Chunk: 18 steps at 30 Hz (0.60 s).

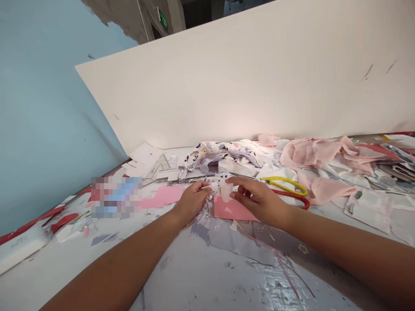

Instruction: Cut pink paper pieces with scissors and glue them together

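Roll of white material (pixel 211 186) pinched by the left hand (pixel 192 201), just beside a sheer pale scrap (pixel 226 190) pinched by the curled right hand (pixel 259 201), both above a pink cut-out (pixel 231 208), with yellow-and-red scissors (pixel 285 188) close by.

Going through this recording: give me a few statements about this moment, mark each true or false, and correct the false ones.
1. The left hand and right hand both pinch a small white piece. True.
2. Both hands wear gloves. False: both are bare.
3. A yellow scissor handle lies to the right of the small white piece. True.
4. Floral fabric is heaped on the near side of the hands. False: it is heaped beyond them, past the pink sheet.
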Available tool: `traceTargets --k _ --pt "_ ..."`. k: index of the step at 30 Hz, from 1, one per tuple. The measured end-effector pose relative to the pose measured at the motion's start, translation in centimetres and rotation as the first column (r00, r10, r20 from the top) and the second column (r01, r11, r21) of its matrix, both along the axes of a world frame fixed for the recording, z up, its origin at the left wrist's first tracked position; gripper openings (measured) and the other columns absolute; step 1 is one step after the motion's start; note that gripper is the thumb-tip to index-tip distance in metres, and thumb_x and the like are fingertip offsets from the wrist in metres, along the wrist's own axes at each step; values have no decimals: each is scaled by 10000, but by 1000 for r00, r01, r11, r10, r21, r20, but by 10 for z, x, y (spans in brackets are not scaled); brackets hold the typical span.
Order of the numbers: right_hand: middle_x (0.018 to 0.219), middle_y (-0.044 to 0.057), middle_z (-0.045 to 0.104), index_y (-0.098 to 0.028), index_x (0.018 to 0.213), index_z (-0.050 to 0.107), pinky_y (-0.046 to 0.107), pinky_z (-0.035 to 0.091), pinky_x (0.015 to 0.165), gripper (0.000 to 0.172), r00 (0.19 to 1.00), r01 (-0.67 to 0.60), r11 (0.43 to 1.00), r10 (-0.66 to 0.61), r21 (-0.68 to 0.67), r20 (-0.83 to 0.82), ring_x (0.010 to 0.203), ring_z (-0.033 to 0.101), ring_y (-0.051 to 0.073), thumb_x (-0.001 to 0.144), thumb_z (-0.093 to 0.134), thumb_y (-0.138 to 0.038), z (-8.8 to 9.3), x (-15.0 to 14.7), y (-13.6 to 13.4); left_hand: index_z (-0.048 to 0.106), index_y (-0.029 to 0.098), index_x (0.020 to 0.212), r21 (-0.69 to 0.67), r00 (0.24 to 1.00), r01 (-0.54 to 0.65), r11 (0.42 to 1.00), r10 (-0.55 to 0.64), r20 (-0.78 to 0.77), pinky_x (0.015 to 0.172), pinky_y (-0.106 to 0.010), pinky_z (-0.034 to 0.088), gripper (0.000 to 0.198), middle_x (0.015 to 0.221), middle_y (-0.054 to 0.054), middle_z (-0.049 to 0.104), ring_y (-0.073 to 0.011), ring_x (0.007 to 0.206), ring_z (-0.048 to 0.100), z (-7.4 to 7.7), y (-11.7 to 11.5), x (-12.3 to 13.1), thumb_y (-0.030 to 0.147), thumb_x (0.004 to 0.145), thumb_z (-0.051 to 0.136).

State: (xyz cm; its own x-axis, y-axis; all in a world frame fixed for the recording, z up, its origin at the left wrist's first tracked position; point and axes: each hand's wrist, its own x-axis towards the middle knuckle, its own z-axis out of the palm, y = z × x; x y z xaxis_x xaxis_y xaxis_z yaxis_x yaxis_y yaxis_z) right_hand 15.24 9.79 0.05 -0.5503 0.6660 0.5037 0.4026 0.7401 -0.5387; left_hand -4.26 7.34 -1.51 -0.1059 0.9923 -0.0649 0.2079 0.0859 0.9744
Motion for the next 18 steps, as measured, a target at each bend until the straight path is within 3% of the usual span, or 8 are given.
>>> traceTargets --k 10,15,18 --pt "766 0 550 -291 1017 468 262 400 540 218 999 2 997 -5 -80 -38 558 478 112 799 458 -299 -1 -1 -1 517 209 832 -14 1000 2 1000 -2 10 316 -166 143 198 406 85 327 -41 312 210 -2 1 -2 374 729 477" --pt "631 -34 449 -280 1040 414 247 388 519 237 977 -10 1000 5 -26 -211 548 473 114 807 455 -272 7 -2 -8 523 206 816 8 1000 -10 1000 10 -23 320 -160 168 167 407 86 330 -35 311 212 0 1 0 342 731 475" --pt "609 -37 453 -277 1034 426 245 373 512 233 989 -24 1000 21 -20 -143 545 464 117 804 458 -261 4 -3 -9 519 203 804 9 999 -20 1000 20 -26 323 -156 177 147 408 86 330 -33 313 216 1 0 1 322 727 478"
